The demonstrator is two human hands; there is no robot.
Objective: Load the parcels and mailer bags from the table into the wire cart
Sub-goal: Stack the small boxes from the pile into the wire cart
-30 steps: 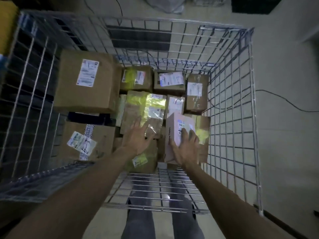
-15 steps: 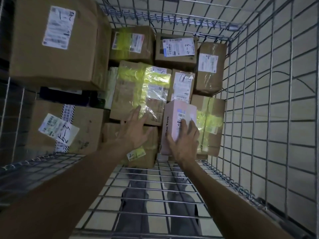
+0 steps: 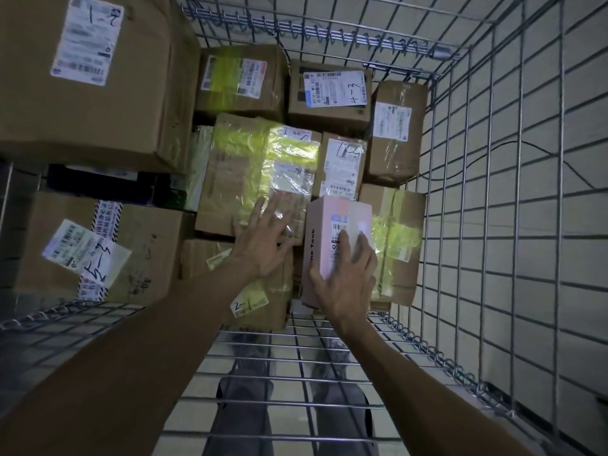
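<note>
1. The wire cart point(image 3: 493, 199) is seen from above its near wall. The person's legs point(image 3: 240, 406) show through the mesh there.
2. The pink box point(image 3: 332, 225) sits near the cart's near-right corner. It is between the near carton point(image 3: 263, 301) and the yellow-taped carton point(image 3: 398, 245), which lies just beside the right wall. Its lower end is hidden, so I cannot tell what it rests on.
3. The right hand point(image 3: 345, 281) grasps the pink box from above, with the fingers draped over its labelled face and the thumb on its left side.
4. The left hand point(image 3: 263, 238) is released, its fingers straight and spread over the near edge of the wide taped carton point(image 3: 250, 172). I cannot tell whether it touches the carton.
5. There is little open room at the sides, as parcels reach close to the right and far walls. The big carton point(image 3: 98, 77) in the far-left corner rises well above the rest. Free space lies above the lower cartons in the middle and on the right.
6. Compared with half a second ago, both hands and the pink box keep nearly the same places. A second ago the view was higher and showed the cart's whole rim with floor around it.
7. Count:
   - nine brown cartons
   - one pink box
   - one dark item point(image 3: 98, 185) between the two left cartons
   - two hands
</note>
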